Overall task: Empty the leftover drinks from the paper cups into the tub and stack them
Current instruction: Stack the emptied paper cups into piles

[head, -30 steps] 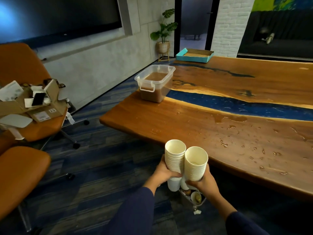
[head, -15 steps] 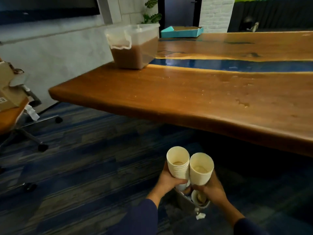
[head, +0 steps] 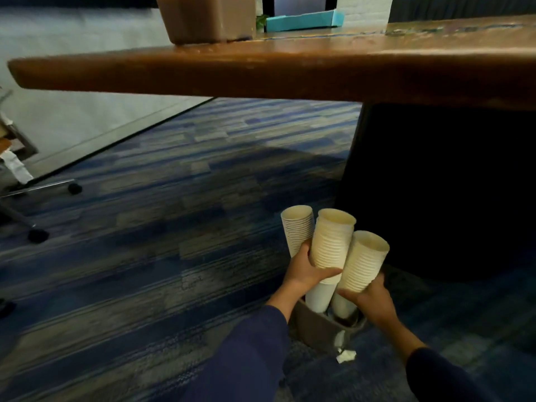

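Blue-and-grey striped carpet fills the view, with the thick brown wooden table edge running across overhead. Up on the table sits the tub, clear plastic, full of murky brown liquid, and a teal tray lies further back. Down low, three tall stacks of paper cups lean out of a small grey bin on the floor. The left stack is white with tightly ribbed rims; the middle stack and the right stack look cream, rims ringed in fine ridges. No writing can be read on any cup. The left hand wraps its grip around the middle stack, thumb across the front. The right hand curls under the right stack, fingers closed on its base. A crumpled white scrap lies beside the bin. Dark blue sleeves cover both arms.
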`<state>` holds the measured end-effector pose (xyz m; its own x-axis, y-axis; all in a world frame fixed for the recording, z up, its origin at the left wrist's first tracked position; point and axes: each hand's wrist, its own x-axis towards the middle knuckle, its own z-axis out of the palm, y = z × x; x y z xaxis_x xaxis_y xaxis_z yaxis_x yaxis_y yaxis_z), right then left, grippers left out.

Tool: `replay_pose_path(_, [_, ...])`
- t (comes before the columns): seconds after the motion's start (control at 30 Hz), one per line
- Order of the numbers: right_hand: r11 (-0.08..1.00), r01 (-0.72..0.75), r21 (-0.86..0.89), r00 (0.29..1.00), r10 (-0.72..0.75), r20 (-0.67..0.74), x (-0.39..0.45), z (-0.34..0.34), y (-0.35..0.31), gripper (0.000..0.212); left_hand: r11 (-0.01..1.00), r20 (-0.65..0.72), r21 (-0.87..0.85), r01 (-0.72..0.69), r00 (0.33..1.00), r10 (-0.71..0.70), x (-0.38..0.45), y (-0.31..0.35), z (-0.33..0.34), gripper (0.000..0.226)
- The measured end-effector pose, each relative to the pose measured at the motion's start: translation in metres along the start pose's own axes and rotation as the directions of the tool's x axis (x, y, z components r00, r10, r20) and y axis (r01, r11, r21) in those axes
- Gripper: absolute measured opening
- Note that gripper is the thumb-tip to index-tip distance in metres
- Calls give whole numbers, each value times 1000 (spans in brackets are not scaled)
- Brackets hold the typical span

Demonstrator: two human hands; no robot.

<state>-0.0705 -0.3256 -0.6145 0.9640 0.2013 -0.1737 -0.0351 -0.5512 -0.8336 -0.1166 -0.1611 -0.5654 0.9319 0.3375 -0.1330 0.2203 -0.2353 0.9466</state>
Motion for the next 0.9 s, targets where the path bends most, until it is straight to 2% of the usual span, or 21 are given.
replay_pose_path(0.2, [996, -23, -83, 1000, 24, 19, 4, -14, 8, 98, 994, -82, -104, 35, 996, -43, 1, -3, 11, 82])
replay_pose_path(0.33, [985, -27, -168, 996, 41, 79, 4, -11, 10, 96, 994, -82, -52, 98, 991, -102, -9, -13, 18, 92])
replay_pose_path(0.4, [987, -51, -154, 990, 70, 120, 4, -5, 15, 90, 992, -107, 25, 127, 987, -123, -11, -22, 19, 106])
replay_pose_path(0.47, [989, -50, -138, 989, 68, 132, 2, -2, 19, 86, 986, -113, 70, 153, 983, -145, -14, -29, 21, 106])
replay_pose_path(0.57, [996, 65, -56, 998, -64, 27, -3, -2, 15, 89, 984, -140, 62, 168, 977, -159, -16, -32, 23, 101])
replay_pose_path(0.63, [982, 182, 40, 982, -180, -57, -6, -4, 7, 95, 993, -205, 30, 114, 973, -105, -17, -27, 24, 109])
replay_pose_path(0.7, [965, 260, 26, 962, -257, -93, -5, -4, 1, 97, 998, -254, 28, 48, 966, -39, -17, -22, 25, 113])
replay_pose_path(0.77, [960, 274, -54, 957, -277, -84, -5, -1, -2, 86, 999, -278, 28, 27, 960, -18, -15, -24, 27, 105])
replay_pose_path(0.9, [975, 180, -133, 982, -187, -37, -4, 4, 4, 59, 998, -287, -19, 54, 956, -57, -17, -28, 31, 94])
